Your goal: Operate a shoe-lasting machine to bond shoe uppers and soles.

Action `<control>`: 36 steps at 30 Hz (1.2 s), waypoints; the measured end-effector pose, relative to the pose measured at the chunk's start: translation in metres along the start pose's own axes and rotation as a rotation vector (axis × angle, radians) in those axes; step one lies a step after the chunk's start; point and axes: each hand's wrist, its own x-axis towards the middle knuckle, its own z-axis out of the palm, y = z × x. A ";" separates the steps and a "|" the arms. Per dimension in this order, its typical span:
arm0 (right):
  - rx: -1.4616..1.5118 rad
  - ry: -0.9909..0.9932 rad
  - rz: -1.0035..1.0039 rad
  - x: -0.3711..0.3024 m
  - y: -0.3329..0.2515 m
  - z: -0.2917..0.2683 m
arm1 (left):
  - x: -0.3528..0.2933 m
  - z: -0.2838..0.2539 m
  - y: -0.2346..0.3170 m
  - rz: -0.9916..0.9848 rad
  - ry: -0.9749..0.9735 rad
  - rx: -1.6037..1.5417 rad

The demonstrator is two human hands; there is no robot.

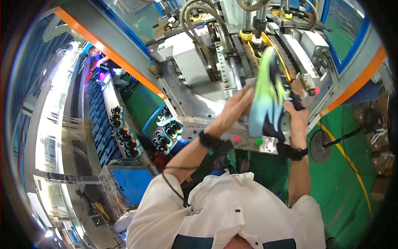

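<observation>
A sneaker [265, 97] with a yellow-green and light-blue sole and a black upper is held up in front of the machine, somewhat blurred. Its sole edge faces left and its toe-to-heel line runs nearly upright in the picture. My right hand [297, 118] grips it from the right, fingers wrapped on the dark side. From the left, my left hand [236, 106] presses against the sole edge with its fingers close together; some fingertips are hidden. Black bands circle both wrists. Just beyond the sneaker stands the machine's clamp [258, 39], with yellow parts and a metal rod.
A metal machine bed [190, 108] carries a pink and a green button [259, 142] at its front. An orange-edged frame [112, 52] surrounds it. At left, several shoes [126, 141] line a conveyor ledge [108, 97]. Another person [94, 52] works far left. A round pedestal base [321, 146] stands right.
</observation>
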 end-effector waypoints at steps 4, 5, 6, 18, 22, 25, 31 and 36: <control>-0.075 0.157 -0.160 0.035 -0.012 -0.051 | 0.146 -0.039 -0.027 0.169 0.417 0.293; -0.099 0.164 -0.180 0.041 -0.015 -0.060 | 0.180 -0.051 -0.034 0.239 0.387 0.341; -0.114 0.224 -0.123 0.046 -0.017 -0.067 | 0.211 -0.062 -0.042 0.119 0.456 0.410; -0.657 0.165 -0.270 0.176 -0.077 -0.016 | 0.252 -0.160 -0.044 -0.038 0.562 0.062; -1.069 -0.105 -0.298 0.262 -0.082 0.079 | 0.156 -0.182 -0.016 -0.185 0.324 -0.478; -1.147 -0.301 -0.131 0.304 -0.048 0.164 | 0.055 -0.193 0.001 -0.265 0.342 -0.522; -1.353 -0.308 0.031 0.301 0.066 0.282 | -0.126 -0.213 0.053 -0.071 0.507 0.060; -1.367 -0.104 -0.269 0.275 0.155 0.296 | -0.215 -0.202 0.063 -0.020 0.933 -0.170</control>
